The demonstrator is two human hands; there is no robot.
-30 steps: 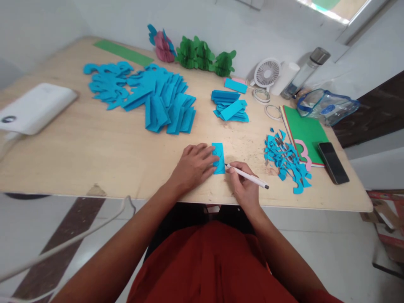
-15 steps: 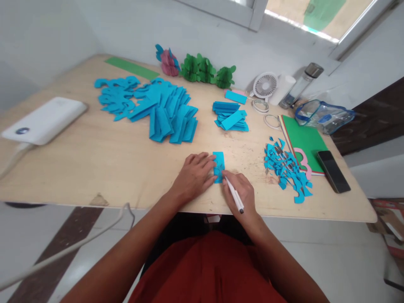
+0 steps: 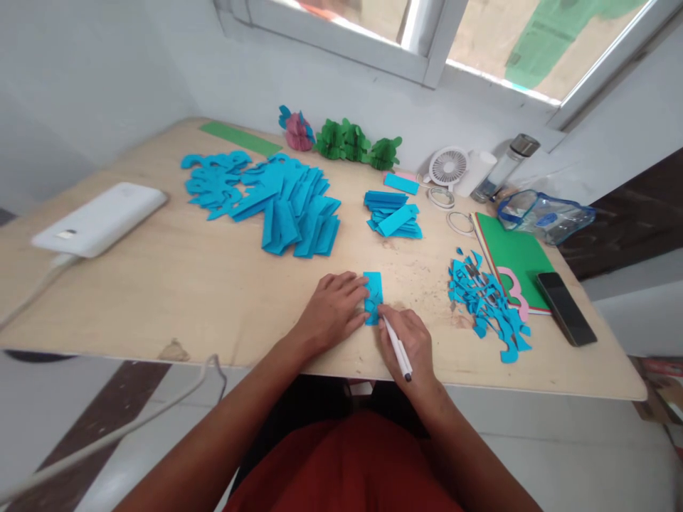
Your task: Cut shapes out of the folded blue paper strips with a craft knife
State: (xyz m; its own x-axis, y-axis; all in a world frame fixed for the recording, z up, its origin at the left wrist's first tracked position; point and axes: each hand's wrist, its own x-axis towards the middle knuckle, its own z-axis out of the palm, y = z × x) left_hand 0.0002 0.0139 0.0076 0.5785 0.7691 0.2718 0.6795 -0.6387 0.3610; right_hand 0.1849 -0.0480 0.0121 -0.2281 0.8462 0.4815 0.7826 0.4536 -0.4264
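A small blue paper strip (image 3: 374, 281) lies upright on the table near its front edge, with dark curved lines drawn on it. My left hand (image 3: 335, 307) rests flat with its fingers stretched out, their tips on the strip's left side. In my right hand (image 3: 410, 341) a white pen (image 3: 397, 347) is gripped, its dark end pointing back toward me. The pen's writing tip is hidden by my fingers at the strip's right edge. Beyond my hands lies a stack of blue folded strips (image 3: 395, 219).
Blue scraps (image 3: 488, 302) lie right, beside a pink cutout (image 3: 513, 290), green paper (image 3: 512, 249) and a phone (image 3: 566, 308). Blue folded pieces (image 3: 282, 213) fill the back left. A white power bank (image 3: 101, 219) is at left. A fan (image 3: 447, 168) and bottle (image 3: 506, 171) stand behind.
The view has tilted up, so the table sits lower in it and more of the window shows. Both hands keep nearly the same place on the strip.
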